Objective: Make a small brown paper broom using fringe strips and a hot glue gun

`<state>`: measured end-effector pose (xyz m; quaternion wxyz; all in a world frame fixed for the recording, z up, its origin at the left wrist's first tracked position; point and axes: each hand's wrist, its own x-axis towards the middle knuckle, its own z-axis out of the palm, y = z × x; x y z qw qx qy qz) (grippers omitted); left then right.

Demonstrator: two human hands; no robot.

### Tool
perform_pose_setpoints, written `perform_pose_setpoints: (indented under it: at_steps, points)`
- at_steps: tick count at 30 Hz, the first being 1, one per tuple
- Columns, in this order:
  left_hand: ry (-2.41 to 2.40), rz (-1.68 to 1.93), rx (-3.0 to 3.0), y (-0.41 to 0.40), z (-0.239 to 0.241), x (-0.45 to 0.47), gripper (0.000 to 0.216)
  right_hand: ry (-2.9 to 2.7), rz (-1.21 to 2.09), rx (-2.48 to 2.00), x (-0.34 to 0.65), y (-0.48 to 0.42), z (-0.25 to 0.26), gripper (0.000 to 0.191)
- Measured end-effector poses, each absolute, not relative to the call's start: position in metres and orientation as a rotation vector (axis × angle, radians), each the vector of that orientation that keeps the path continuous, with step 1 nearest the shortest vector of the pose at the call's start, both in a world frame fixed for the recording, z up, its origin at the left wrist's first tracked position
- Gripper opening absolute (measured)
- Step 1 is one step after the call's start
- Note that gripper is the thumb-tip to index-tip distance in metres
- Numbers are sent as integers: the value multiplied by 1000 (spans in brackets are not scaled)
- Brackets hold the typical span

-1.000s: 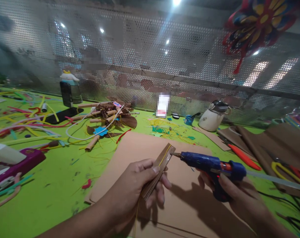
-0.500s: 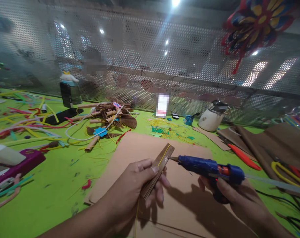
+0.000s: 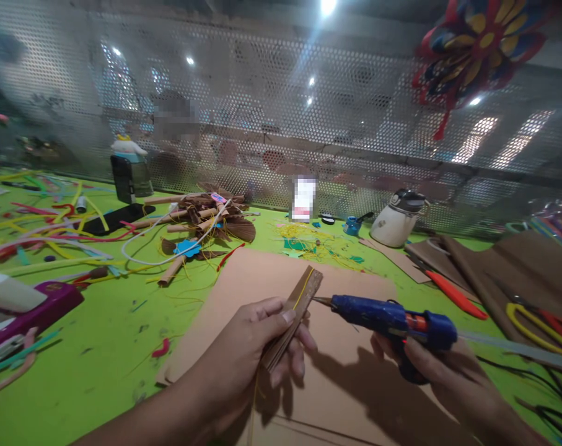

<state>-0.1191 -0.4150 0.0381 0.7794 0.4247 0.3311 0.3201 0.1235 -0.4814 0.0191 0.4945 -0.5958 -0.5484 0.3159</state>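
Observation:
Between the thumb and fingers of my left hand (image 3: 257,337) is a folded strip of brown paper (image 3: 303,297), its layers stacked and tilted up to the right. A yellow string (image 3: 301,296) runs along its top face, and a shiny line of glue shows near its right edge. My right hand (image 3: 443,365) is wrapped round the grip of a blue glue gun (image 3: 378,314), with a clear glue stick (image 3: 504,345) out of its back. The nozzle points left, very close to the strip's edge; whether it touches I cannot tell. Beneath both hands lies tan paper (image 3: 243,279).
Left on the green table are a purple power strip (image 3: 57,303), scattered pipe cleaners and a pile of brown paper pieces (image 3: 201,217). Yellow string scraps (image 3: 308,238) and a white kettle-like pot (image 3: 396,218) stand further back. At right are a red-handled cutter (image 3: 455,294) and yellow-handled scissors (image 3: 536,328).
The nozzle has moved slightly down along the strip's right edge. The glue there looks like a longer line now. The left hand keeps its hold, with the strip turned a little.

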Motion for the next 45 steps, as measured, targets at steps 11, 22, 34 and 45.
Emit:
perform_pose_setpoints:
  at_steps: [11,22,34,45]
  points:
    - [718,672,917,-418,39,-118,22,-1357,719,-1398,121,-477,17,38]
    - [712,656,949,-417,35,-118,29,-1350,729,-1535,119,-491,13,35]
    - [715,661,922,-417,37,-117,22,-1481,696,-1548,135,-493,1,30]
    - [764,648,971,-417,36,-117,23,-1520,576,-1497,127,-489,7,26]
